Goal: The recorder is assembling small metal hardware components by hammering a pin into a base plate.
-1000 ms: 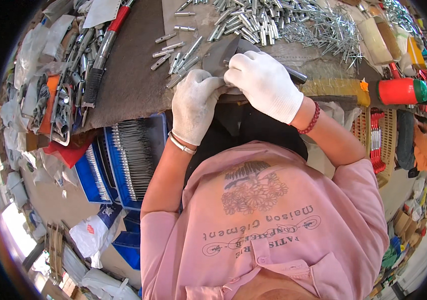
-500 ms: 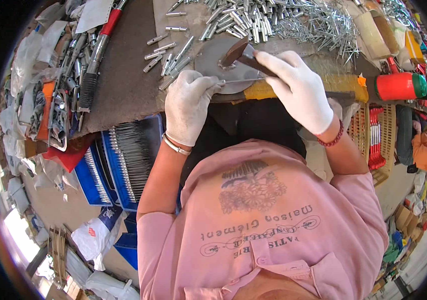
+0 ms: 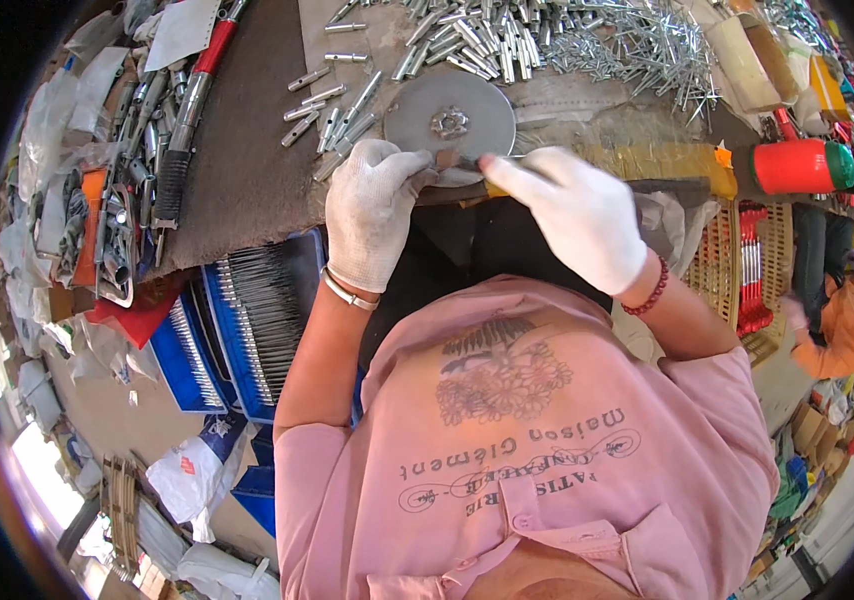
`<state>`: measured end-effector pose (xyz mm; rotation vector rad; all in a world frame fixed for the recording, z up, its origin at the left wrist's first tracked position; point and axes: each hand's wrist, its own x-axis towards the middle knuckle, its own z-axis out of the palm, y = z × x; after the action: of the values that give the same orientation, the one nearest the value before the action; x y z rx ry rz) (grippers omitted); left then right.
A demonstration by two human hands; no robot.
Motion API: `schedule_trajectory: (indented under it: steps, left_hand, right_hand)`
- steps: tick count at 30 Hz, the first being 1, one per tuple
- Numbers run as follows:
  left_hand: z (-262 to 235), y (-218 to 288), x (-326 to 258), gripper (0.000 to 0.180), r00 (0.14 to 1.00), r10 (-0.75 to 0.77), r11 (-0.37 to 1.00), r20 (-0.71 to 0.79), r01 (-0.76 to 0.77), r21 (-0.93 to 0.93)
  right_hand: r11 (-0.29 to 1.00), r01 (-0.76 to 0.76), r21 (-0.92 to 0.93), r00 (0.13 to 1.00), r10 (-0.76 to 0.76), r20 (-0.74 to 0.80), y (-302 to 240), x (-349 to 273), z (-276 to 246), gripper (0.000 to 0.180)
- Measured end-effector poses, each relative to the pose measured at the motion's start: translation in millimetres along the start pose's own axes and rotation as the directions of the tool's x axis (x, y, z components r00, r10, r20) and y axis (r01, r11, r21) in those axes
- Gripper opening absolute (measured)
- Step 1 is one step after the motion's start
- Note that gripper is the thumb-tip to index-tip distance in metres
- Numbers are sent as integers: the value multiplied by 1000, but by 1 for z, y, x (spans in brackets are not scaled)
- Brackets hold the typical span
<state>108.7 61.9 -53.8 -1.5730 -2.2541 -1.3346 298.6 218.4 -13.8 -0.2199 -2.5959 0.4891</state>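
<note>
My left hand [image 3: 375, 210], in a white glove, is curled over the near edge of the bench with its fingertips pinched around a small metal piece [image 3: 444, 160]; the piece sits right at the near rim of the round steel disc [image 3: 450, 117], which serves as a hard flat base under it. I hold it there, low and tight, so it stays put on the plate.

My right hand [image 3: 577, 215], gloved too, lies just to the right, fingers stretched toward the same spot and touching the left fingertips. It is closed loosely over a wooden handle [image 3: 499, 186] that peeks out beneath the forefinger; what the handle ends in is hidden under my fingers, so I cannot tell the tool.

Farther off, behind the disc, lies a heap of short metal tubes [image 3: 467, 35], with a tangle of thin pins [image 3: 637, 45] to its right, both within easy reach. A few loose tubes [image 3: 332, 105] lie to the left of the disc. A red can [image 3: 797, 165] stands at the right, and blue trays of pins [image 3: 247, 320] sit low on the left beside my knee. Another person in orange [image 3: 847, 320] crouches at the far right, well apart.
</note>
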Motion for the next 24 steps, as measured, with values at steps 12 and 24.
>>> schedule_trajectory:
  steps: [12,24]
  left_hand:
    - [-4,-2,1,13,999,-39,992,38,43,-122]
    - [3,40,-36,48,827,-546,790,133,562,-245]
  right_hand:
    - [987,9,-159,996,4,85,24,31,10,26]
    - [671,-609,423,756,330,566,-10,2,25,17]
